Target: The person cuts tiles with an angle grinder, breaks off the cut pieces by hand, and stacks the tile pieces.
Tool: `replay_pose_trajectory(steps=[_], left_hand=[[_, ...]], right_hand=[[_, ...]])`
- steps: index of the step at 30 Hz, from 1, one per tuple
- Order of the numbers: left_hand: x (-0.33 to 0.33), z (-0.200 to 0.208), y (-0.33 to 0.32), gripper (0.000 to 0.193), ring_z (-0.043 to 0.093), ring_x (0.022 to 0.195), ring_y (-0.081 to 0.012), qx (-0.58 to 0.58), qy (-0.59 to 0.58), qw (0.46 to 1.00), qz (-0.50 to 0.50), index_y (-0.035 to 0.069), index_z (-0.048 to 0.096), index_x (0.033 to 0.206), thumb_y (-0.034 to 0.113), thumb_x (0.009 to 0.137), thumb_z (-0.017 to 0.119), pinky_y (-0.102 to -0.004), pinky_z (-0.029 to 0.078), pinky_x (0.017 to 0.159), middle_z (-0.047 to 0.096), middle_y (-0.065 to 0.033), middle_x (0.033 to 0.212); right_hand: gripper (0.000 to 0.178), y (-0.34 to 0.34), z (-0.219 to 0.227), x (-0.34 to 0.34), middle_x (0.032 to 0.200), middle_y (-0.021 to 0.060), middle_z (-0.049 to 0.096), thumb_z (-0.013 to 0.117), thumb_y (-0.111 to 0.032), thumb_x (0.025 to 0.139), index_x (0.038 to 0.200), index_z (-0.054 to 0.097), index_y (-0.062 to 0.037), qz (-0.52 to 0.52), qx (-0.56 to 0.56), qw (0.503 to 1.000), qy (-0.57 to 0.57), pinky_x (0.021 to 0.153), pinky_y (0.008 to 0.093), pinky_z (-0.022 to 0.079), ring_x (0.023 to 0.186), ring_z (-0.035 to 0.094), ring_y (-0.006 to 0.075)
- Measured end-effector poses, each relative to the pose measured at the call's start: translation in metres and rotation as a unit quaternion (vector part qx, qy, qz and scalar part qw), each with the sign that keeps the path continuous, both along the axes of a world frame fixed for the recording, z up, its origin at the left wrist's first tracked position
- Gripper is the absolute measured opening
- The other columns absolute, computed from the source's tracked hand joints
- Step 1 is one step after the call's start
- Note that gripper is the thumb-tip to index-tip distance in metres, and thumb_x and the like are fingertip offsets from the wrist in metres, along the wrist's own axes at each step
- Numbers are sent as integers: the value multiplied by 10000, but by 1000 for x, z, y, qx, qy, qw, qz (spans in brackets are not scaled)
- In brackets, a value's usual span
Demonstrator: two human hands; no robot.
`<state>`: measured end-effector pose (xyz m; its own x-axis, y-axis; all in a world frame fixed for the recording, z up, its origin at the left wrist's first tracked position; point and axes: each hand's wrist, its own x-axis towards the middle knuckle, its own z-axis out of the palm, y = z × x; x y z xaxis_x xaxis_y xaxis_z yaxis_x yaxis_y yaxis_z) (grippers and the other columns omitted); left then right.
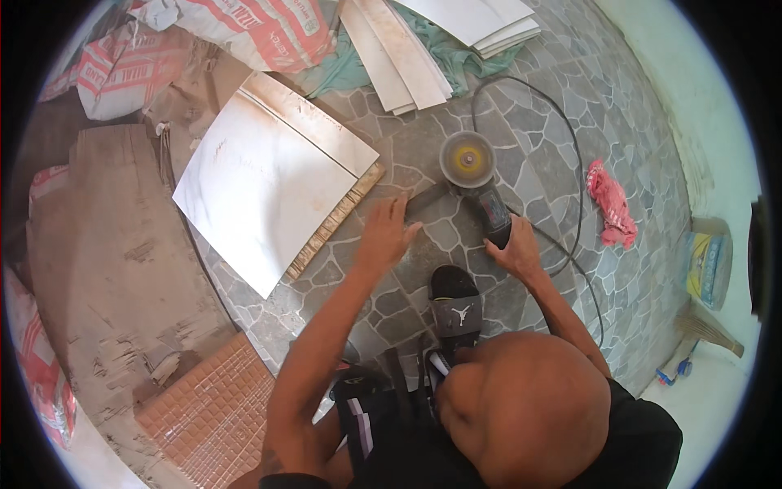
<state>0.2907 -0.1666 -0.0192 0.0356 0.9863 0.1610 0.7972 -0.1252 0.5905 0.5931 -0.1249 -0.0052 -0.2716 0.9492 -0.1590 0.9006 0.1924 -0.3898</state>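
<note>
Pink rag [612, 204] lies beyond grinder [476, 183], cord [570, 147] between.

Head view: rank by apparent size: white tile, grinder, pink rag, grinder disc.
1. white tile, clearly largest.
2. grinder, held by the right hand.
3. pink rag and grinder disc look about alike, and the rag sits nearer the warped rim, so unranked.

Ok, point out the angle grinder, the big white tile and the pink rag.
angle grinder [468, 160]: head view, on its round yellow disc.
big white tile [261, 183]: head view, middle of its glossy face.
pink rag [612, 204]: head view, centre of the crumpled cloth on the stone floor.
</note>
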Motion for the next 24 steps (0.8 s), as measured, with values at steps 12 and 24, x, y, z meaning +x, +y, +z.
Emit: replay_pose_trajectory(steps=[12,24], left_hand=[[8,-29,-3,474,562,1053,-312,-16,50,997,60,124,591,1306,272,870,701,-440,466,914,612,-78,1136],[24,-30,7,494,549,1033,-242,25,59,995,82,138,590,1247,302,806,741,-422,471,860,580,-19,1067]], right_hand=[[277,63,202,-131,816,158,644,687,-232,866,978,612,11,251,-69,954,152,680,445,501,744,643,359],[341,181,20,-386,1040,258,701,598,-211,765,979,736,16,363,-69,924,-95,823,456,554,972,695,377]])
